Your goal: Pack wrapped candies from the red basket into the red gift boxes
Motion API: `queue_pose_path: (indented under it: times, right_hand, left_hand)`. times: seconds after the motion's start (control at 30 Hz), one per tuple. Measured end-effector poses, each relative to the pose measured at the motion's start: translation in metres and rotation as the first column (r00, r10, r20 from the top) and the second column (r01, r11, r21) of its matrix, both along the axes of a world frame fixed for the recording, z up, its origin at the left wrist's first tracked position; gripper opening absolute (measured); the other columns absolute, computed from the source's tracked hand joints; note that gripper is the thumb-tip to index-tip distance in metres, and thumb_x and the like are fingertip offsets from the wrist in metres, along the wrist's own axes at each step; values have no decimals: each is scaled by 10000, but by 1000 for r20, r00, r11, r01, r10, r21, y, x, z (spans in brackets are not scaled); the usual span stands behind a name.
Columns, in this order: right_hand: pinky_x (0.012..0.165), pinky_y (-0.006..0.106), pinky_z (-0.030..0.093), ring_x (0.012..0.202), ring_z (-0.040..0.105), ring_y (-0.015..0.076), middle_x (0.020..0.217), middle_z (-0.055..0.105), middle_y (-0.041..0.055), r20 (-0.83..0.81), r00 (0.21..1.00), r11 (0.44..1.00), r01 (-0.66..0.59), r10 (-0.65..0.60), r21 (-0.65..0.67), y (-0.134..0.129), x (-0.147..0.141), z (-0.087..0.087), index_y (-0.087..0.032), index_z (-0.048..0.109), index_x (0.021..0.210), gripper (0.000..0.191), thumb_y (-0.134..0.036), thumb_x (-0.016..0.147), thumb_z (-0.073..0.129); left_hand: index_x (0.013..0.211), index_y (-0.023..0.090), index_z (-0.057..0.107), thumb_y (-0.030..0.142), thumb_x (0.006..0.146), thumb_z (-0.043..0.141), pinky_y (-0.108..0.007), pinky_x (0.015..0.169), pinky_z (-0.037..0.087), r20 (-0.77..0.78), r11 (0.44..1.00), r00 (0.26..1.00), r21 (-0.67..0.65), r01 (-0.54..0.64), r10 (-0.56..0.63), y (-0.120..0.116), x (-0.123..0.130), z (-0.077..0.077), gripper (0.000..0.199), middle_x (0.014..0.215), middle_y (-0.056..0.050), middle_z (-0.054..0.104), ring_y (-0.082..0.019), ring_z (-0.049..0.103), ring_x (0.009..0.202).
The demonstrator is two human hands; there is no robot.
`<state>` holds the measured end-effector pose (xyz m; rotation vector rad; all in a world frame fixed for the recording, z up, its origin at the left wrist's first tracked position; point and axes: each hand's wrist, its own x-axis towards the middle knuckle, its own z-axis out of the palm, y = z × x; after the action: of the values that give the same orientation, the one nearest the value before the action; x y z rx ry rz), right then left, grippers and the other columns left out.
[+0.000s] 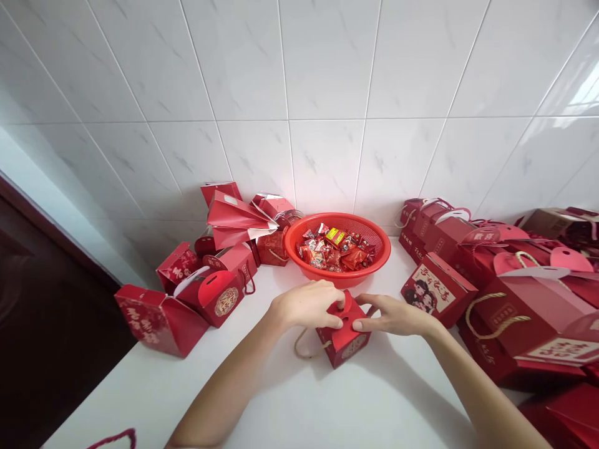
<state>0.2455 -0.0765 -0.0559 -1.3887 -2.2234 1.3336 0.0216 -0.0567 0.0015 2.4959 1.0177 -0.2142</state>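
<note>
A small red gift box (340,350) with a round pale emblem stands on the white table in front of me. Over its upper left side lies my left hand (312,304), fingers curled at the top flap and thumb by the slot. My right hand (390,315) grips the right side, its thumb on the top panel and its fingers behind. A beige rope handle (302,352) loops out to the left of the box. Just behind stands a red plastic basket (337,276) holding several wrapped candies (333,249).
Several red boxes (218,296) stand to the left, with folded red cardboard (238,218) piled among them. More boxes (528,305) crowd the right side, some with rope handles. A tiled wall (327,156) closes off the back of the white table (290,405).
</note>
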Motion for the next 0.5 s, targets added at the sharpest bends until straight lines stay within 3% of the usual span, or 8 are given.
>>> queue_pose_path:
  times: [0.13, 0.23, 0.37, 0.5]
  right_hand:
    - [971, 367, 473, 1107, 616, 259, 1220, 661, 94, -145, 989, 997, -35, 25, -69, -1, 4, -14, -178, 621, 1172, 612, -677, 818, 617]
    - [976, 374, 472, 1131, 597, 258, 1238, 632, 110, -218, 975, 999, 43, -45, -16, -1, 7, -22, -167, 593, 1155, 625, -707, 843, 553]
    - [904, 379, 488, 990, 610, 229, 1046, 642, 98, -271, 936, 964, 254, -225, 75, 0, 10, -26, -159, 565, 942, 605, -751, 837, 502]
    - [746, 326, 508, 780, 634, 162, 983, 645, 59, -355, 878, 944, 326, -321, -48, -1, 14, -26, -181, 518, 1043, 635, -743, 761, 613]
  left_hand:
    - [1023, 221, 655, 378, 849, 629, -291, 721, 413, -4, 1000, 1000, 8, 13, -13, 3, 3, -5, 236, 993, -58, 627, -246, 598, 973]
    - [1099, 226, 659, 385, 853, 649, -295, 803, 426, 17, 1000, 1000, -9, 18, -18, 6, 5, -8, 293, 1063, -60, 629, -249, 585, 1045]
    - [1150, 233, 664, 339, 849, 662, -298, 886, 424, 75, 997, 995, -47, 62, -58, 10, 8, -11, 320, 1155, -68, 619, -251, 565, 1121]
    - [1209, 261, 629, 376, 867, 606, -308, 818, 446, 34, 995, 998, -91, 46, -43, 10, 8, -13, 362, 1089, -72, 627, -252, 601, 1027]
